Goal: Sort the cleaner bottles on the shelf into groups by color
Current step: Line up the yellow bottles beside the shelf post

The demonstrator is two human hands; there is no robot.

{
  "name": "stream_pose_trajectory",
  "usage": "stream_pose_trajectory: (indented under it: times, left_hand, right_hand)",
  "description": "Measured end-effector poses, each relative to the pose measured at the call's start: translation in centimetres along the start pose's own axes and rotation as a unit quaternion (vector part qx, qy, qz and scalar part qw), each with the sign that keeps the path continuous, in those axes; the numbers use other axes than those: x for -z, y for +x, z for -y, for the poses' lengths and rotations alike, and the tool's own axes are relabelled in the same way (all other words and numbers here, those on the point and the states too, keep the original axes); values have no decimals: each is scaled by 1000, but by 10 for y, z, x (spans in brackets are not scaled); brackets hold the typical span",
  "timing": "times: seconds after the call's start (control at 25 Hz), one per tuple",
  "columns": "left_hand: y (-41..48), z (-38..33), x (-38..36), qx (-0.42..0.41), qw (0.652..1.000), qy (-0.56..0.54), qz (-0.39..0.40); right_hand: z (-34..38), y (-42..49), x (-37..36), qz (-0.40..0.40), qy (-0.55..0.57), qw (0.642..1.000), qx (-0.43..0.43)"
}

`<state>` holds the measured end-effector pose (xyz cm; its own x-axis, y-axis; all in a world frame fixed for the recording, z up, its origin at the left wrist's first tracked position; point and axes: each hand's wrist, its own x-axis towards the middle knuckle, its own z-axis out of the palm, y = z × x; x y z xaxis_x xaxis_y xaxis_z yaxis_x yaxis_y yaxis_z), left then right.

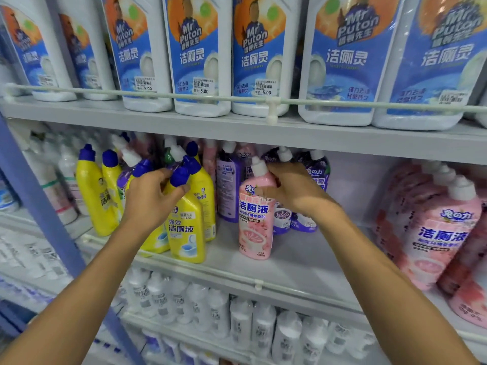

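On the middle shelf (303, 256) stand several yellow bottles with blue caps at the left. My left hand (151, 198) grips the neck of the front yellow bottle (187, 230). A lone pink bottle with a white cap (254, 222) stands at the shelf's centre, and my right hand (292, 188) holds its shoulder from the right. Behind them stand several purple bottles (228, 191). A group of pink bottles (437, 227) fills the right end.
The top shelf holds large white bottles with blue labels (200, 54) behind a rail. White bottles (242, 322) crowd the shelf below. A blue upright post (39, 206) stands at the left. Bare shelf lies between the lone pink bottle and the pink group.
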<state>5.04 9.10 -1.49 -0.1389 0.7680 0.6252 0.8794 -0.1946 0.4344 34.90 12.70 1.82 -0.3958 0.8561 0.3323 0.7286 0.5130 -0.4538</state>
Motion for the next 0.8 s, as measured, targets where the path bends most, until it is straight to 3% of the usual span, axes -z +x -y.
stream_pose_trajectory:
  times: [0.2,0.28,0.4,0.56,0.64,0.8]
  left_hand:
    - [-13,-36,-18,0,999,-45,-27]
    - [-18,-57,-32,-3,998,-58,-21]
    - [-29,-82,-53,17,997,-78,-19]
    - [-54,-96,-74,68,986,-150,-8]
    - [-70,-95,-84,99,982,-157,15]
    - [-81,-99,-90,141,982,-123,-17]
  right_hand:
    - [-35,-60,40,2,5,999,-33]
    - [-50,-80,44,-33,57,997,-32]
    - [-63,-107,12,-116,171,975,-80]
    - [-71,-125,-47,-160,196,957,-142]
    - [-76,-123,-46,-149,200,957,-148]
    - [-91,-135,-22,-104,199,962,-157]
